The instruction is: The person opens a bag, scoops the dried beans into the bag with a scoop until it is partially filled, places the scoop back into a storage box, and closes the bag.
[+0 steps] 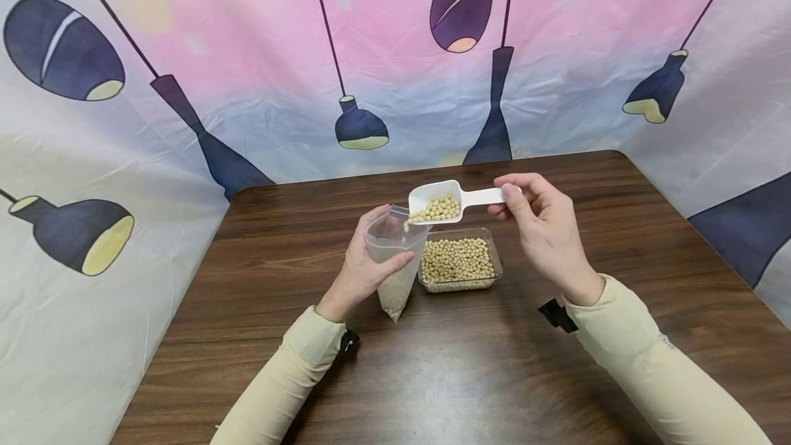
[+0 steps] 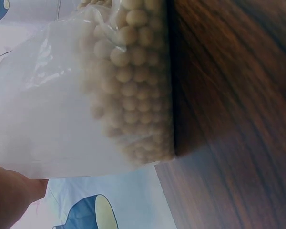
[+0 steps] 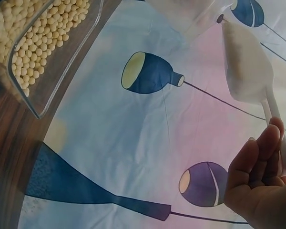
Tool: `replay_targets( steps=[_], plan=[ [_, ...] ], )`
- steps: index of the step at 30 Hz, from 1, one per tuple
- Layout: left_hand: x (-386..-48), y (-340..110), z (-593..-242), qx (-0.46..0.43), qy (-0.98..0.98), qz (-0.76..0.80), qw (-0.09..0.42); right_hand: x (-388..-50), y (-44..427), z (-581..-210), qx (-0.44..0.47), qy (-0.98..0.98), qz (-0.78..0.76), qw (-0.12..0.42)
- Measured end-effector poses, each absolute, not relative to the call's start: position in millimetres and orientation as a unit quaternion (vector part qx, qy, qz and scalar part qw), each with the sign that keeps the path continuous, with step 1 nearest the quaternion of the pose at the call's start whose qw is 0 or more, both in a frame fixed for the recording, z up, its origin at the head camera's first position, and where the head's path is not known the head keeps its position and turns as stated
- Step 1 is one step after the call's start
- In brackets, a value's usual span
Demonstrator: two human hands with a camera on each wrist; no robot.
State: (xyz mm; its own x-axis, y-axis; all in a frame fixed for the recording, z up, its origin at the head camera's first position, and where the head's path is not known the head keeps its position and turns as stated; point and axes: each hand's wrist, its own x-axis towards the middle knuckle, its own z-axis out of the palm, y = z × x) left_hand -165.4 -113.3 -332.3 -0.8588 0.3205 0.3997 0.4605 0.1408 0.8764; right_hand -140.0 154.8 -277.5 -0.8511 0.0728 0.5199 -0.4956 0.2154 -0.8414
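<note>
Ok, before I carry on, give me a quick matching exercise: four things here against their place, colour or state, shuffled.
1. Scoop
2. Bag
3. Tub
4. Backdrop

A. Resting on the table, not held
B. Pink and blue in parts
C. Held in the left hand
D. White, held in the right hand

Pairs: 1-D, 2-C, 3-A, 4-B

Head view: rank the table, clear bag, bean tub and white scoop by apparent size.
1. Table, by far the largest.
2. Clear bag and bean tub: too alike to rank.
3. White scoop, smallest.
</note>
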Motion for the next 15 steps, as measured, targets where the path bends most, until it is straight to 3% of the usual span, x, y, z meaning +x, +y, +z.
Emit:
replay_targets(
  steps=[15],
  plan=[
    [-165.9,-113.3,-333.3,-0.266,-0.752,-0.599,0.068,-130.6,148.0,-276.2,0.188,-0.767,0.535,0.3]
  ],
)
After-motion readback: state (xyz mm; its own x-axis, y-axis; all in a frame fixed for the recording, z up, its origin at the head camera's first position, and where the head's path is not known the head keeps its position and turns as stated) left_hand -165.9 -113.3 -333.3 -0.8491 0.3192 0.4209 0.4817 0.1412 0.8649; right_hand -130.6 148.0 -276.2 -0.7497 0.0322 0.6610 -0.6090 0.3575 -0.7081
